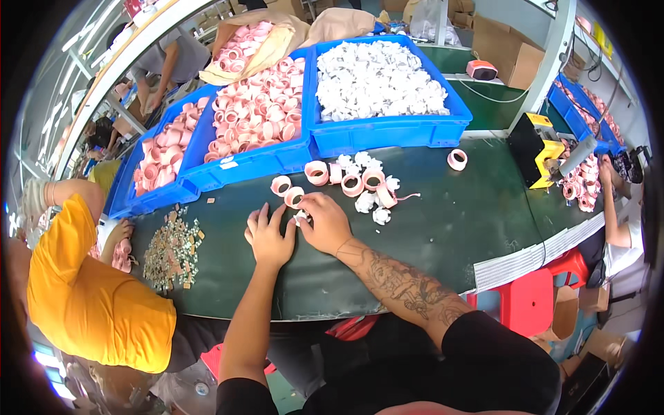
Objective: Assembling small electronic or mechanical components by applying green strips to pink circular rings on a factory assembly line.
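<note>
My left hand [272, 238] lies low over the green work surface with its fingers spread, its thumb side close to a small white plastic part [301, 216]. My right hand [326, 225] curls round that white part from the other side, thumb and fingers bent in on it. Just beyond the right fingertips a pink ring-shaped plastic piece [294, 196] stands close against them; whether they touch it is hard to tell. Several more pink rings [352, 185] and white parts [366, 202] lie loose beyond and right of my hands. One ring has a short pink wire attached.
Blue crates [387, 129] of white parts and pink rings line the far side. Small flat pieces [173, 249] are heaped at left, beside a co-worker in a yellow shirt [104, 297]. A black-and-yellow machine [534, 151] stands right, near another person's arm [612, 207]. Red stools [527, 302] stand below.
</note>
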The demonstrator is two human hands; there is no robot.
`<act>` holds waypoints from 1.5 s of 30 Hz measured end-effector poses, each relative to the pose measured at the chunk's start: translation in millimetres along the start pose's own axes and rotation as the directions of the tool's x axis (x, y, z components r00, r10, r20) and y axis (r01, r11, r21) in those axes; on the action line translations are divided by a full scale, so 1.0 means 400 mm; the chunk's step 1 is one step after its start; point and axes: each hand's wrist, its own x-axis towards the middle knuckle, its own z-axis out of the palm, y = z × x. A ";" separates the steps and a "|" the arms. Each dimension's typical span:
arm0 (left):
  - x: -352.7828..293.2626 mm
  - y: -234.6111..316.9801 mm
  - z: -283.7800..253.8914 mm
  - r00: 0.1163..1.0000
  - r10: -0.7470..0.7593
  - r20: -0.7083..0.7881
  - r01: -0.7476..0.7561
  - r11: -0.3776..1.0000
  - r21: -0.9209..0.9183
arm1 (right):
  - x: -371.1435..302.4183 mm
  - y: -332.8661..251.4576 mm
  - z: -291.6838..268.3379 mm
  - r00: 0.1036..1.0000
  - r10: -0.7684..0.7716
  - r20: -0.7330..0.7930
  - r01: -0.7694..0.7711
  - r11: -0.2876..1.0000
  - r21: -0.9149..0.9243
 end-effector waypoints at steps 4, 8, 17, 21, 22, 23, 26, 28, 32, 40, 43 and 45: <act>0.004 0.011 -0.004 1.000 -0.021 0.001 0.021 1.000 -0.022 | -0.004 0.002 -0.005 0.999 -0.035 -0.034 0.035 0.999 -0.014; 0.006 0.020 -0.015 0.999 0.002 0.041 -0.002 1.000 -0.018 | -0.007 0.005 -0.005 0.995 -0.069 -0.071 0.064 0.995 -0.076; 0.004 0.020 -0.011 0.996 -0.012 0.093 0.016 0.999 -0.040 | 0.006 -0.020 -0.029 0.986 -0.111 -0.120 0.099 0.990 -0.103; 0.008 0.017 0.002 0.992 -0.073 0.099 0.075 0.997 -0.018 | 0.143 0.000 -0.161 0.967 -0.123 -0.224 0.122 0.992 -0.020; 0.007 0.012 -0.002 0.994 -0.072 0.076 0.073 0.997 -0.013 | 0.211 -0.021 -0.240 0.975 -0.156 -0.160 0.133 0.980 -0.149; 0.014 0.022 -0.007 0.997 -0.055 0.050 0.056 0.998 -0.015 | 0.280 0.029 -0.288 0.958 -0.186 -0.217 0.133 0.962 -0.239; 0.015 0.016 -0.007 0.997 -0.064 0.032 0.065 0.998 -0.010 | 0.472 0.167 -0.407 0.987 -0.080 -0.142 -0.003 0.862 -0.506; 0.021 0.023 -0.006 0.996 -0.068 0.049 0.069 0.997 -0.022 | 0.570 0.269 -0.470 0.999 0.044 -0.004 -0.034 0.721 -0.692; 0.023 0.025 -0.009 0.991 -0.103 0.084 0.106 0.994 -0.032 | 0.739 0.378 -0.512 0.870 0.416 0.265 -0.118 0.697 -0.708; 0.026 0.016 -0.021 0.985 -0.126 0.116 0.135 0.988 -0.076 | 0.846 0.438 -0.382 0.866 0.457 0.202 -0.146 0.617 -0.773; 0.030 0.021 -0.019 0.981 -0.136 0.140 0.150 0.984 -0.095 | 0.852 0.469 -0.419 0.825 0.464 0.322 -0.104 0.685 -0.721; 0.033 0.023 -0.022 0.981 -0.142 0.136 0.155 0.984 -0.089 | 0.854 0.457 -0.464 0.754 0.459 0.469 -0.049 0.752 -0.657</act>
